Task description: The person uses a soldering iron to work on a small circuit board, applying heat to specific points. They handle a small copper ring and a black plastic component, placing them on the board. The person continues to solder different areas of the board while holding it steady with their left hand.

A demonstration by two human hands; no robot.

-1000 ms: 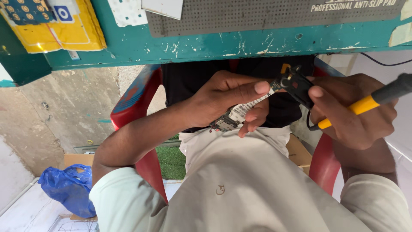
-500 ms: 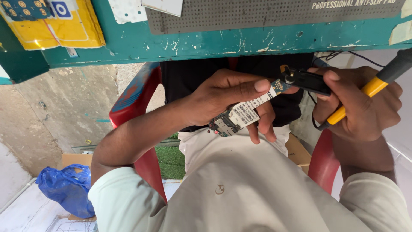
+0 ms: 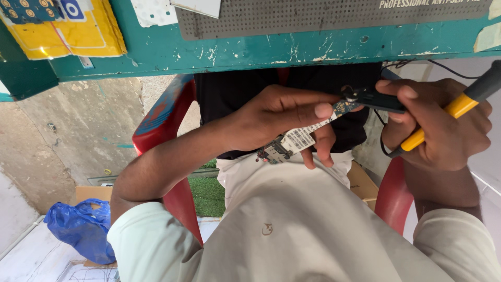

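Presently both hands work below the front edge of the green worktop (image 3: 292, 49), over the person's lap. Left hand (image 3: 282, 117) is closed in a pinch on a narrow circuit board (image 3: 292, 143), thumb on top near its upper end, fingers curled beneath; the board runs diagonally, lower end toward the lap, upper end up and to the right, with a white barcode label along its middle. Right hand (image 3: 443, 125) is closed around a yellow-and-black handled tool (image 3: 449, 112), which slants from upper right down to lower left through the fist; thumb and forefinger of that same hand pinch a small black part (image 3: 381, 100) that meets the upper end of the board. The two hands sit just beside each other, fingertips nearly touching at the joint.

Room for moving: worktop edge is close above the knuckles. Red chair (image 3: 162, 120) arms flank both forearms. Open space lies to the left, above the concrete floor, where a blue plastic bag (image 3: 78, 227) sits near a cardboard box. A grey perforated mat (image 3: 323, 15) and a yellow package (image 3: 78, 31) lie on the worktop, well apart from the hands
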